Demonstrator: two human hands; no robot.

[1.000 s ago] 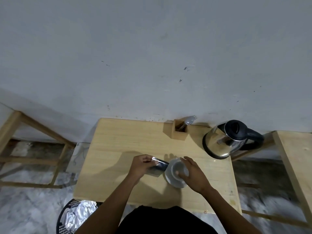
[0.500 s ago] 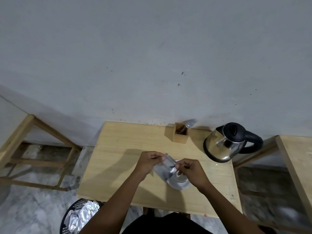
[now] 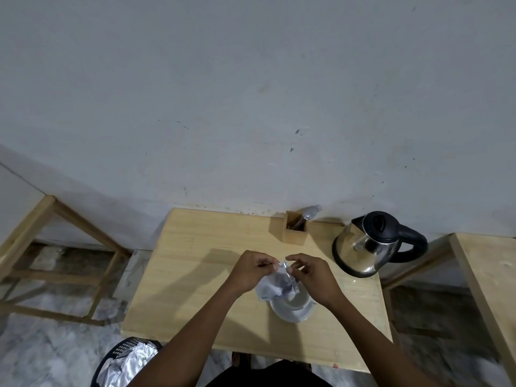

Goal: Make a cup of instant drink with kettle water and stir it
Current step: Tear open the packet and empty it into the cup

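I see both hands pinched onto the top edge of a small silvery sachet [image 3: 275, 284]: the left hand [image 3: 251, 270] has its fingertips closed on the left corner, and the right hand [image 3: 311, 275] nips the right corner with thumb and forefinger. The packet hangs below the two grips (its print is too blurred for me to read). Directly beneath the sachet, partly under the right wrist, sits the white cup [image 3: 293, 307] on the wooden table [image 3: 195, 261]. Beyond the right hand and further right stands the steel kettle [image 3: 368, 248], well apart from the grip. Straight beyond both hands, a wooden holder [image 3: 294, 230] carries a utensil [image 3: 308, 213].
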